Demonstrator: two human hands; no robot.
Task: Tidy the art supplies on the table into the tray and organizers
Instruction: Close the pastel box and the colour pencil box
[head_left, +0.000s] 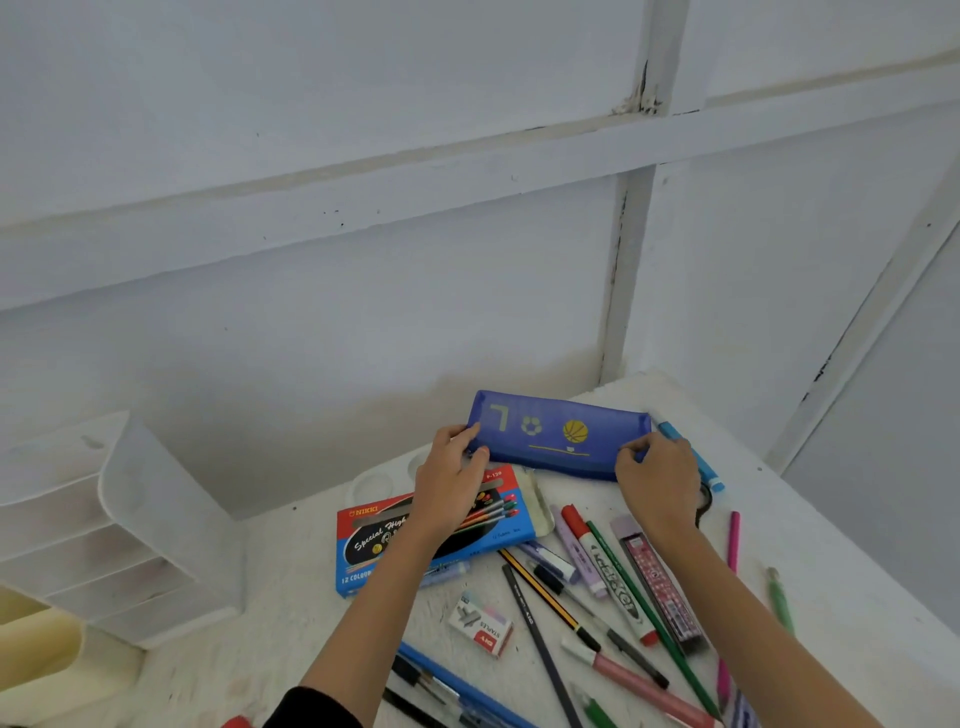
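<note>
So we're gripping the blue pencil case (558, 434) at both ends, left hand (452, 483) pinching its left edge, right hand (657, 478) its right, at the back of the desk (291, 613) just behind the coloured pencil box (384, 540) and loose pens.

Both forearms bare, stretched forward, wrists roughly level. Left hand (452, 483) pinches the left end of the blue case (561, 434), thumb on its front, fingers round the end. Right hand (657, 478) grips the right end, fingers curled, knuckles up. Dark sleeve (311, 709) at left elbow
</note>
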